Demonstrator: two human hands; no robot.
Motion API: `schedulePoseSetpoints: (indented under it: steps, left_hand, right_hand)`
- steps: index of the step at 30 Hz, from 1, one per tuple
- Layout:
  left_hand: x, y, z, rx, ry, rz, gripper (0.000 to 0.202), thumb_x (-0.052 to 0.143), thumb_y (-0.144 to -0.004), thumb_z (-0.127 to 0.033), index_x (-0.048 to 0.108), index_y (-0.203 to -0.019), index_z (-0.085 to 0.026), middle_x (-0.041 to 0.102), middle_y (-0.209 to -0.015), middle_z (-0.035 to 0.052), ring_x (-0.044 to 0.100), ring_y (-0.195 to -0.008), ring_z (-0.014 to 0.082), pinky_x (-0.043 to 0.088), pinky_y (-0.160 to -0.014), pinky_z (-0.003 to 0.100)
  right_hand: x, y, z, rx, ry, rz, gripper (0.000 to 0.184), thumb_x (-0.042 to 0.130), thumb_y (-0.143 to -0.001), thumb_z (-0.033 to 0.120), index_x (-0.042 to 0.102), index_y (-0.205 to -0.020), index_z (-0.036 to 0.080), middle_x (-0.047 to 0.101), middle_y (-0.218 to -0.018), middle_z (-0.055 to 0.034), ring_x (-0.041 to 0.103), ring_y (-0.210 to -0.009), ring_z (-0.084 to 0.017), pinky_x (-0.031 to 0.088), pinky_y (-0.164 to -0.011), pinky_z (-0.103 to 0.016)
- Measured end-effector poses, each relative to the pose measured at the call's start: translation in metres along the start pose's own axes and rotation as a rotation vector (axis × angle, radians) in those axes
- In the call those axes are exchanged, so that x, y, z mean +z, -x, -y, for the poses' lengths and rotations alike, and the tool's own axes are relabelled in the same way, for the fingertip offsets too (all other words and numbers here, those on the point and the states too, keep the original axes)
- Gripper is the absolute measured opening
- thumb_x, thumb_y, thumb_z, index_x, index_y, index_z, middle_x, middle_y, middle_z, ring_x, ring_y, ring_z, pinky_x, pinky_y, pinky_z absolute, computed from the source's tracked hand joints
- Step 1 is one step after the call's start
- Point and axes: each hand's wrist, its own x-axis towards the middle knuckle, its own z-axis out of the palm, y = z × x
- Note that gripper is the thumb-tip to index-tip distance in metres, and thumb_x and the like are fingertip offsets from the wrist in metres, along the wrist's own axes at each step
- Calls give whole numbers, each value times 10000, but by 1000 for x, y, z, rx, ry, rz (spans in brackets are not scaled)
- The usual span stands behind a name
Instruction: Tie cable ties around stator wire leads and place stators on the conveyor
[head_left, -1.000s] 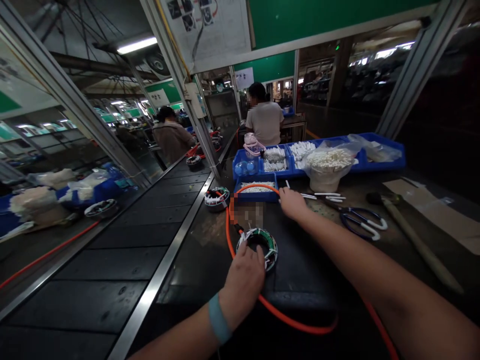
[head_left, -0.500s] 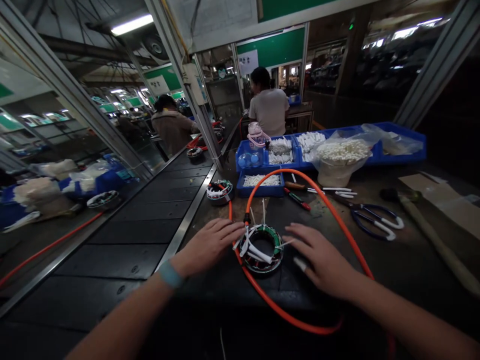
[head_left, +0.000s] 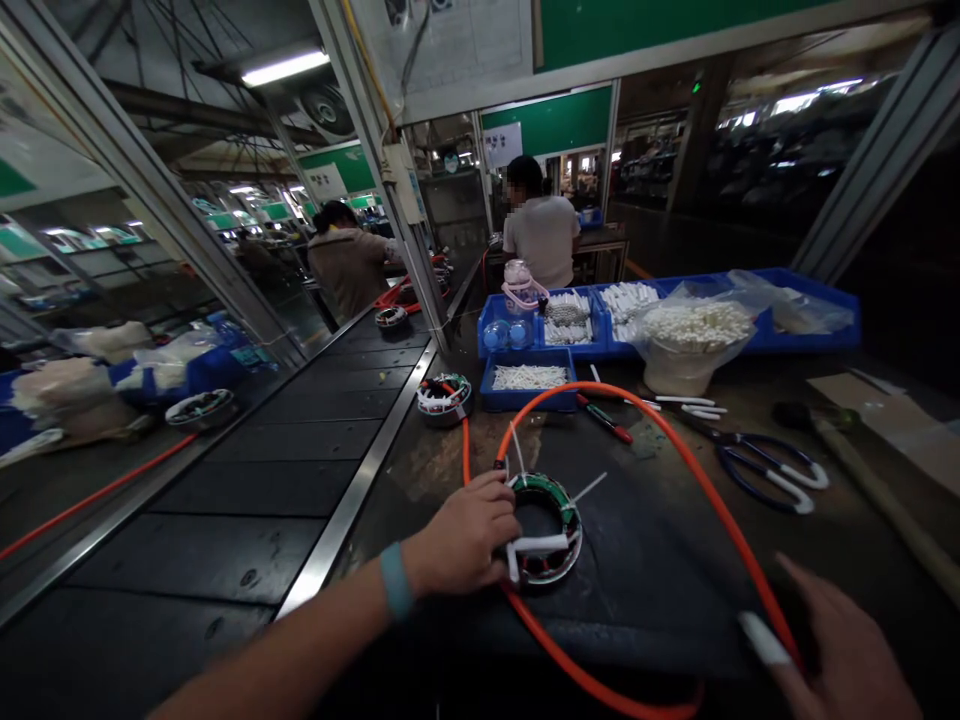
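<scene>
1 wound stator ring (head_left: 551, 487), on the table (head_left: 424, 460) before you, orange cable (head_left: 720, 508) looping past it. 1 left hand (head_left: 465, 535), yours, curled over the ring's left rim; whether pinching, cannot tell. 1 right hand (head_left: 832, 645), spread, cable between thumb and fingers. Advised: ring steadied, cable slack, 2 white ties (head_left: 589, 490) unsnagged.

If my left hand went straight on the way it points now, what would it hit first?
Most likely the wire-wound ring: your left hand already overlaps its left side in the picture, though exact contact is hard to tell.
</scene>
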Motion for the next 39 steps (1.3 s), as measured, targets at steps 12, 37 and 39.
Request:
schedulePoseSetpoints:
  steps: [12,37,39]
  left_hand:
    - [48,3,-69,-446,236,-519,305,675,-709,-290,616,-1000,-221,653,-914,49,574,-932,211,338,-953,453]
    - [36,4,-56,-479,318,-312,464,697,-660,-249,533,-1091,-198,612,-1046,47,532,-1019,200,264,-1035,438]
    - [37,4,-56,-447,296,-306,481,679,-678,-267,518,-1127,-198,607,-1069,60,527,-1029,210,289,-1014,440]
  right_hand:
    - [-45,-156,102,-213,-459,-25,362,345,-899,205,413,-1255,214,568,-1026,-83,563,-938,-210,459,-783,-305]
    - [-3,-86,124,-310,-699,266,384,460,-732,44,539,-1082,183,560,-973,-88,510,-910,-227,452,-775,-391]
    - [1,-79,136,-326,-697,270,438,442,-728,28,535,-1126,185,569,-961,-92,515,-879,-225,462,-740,-390]
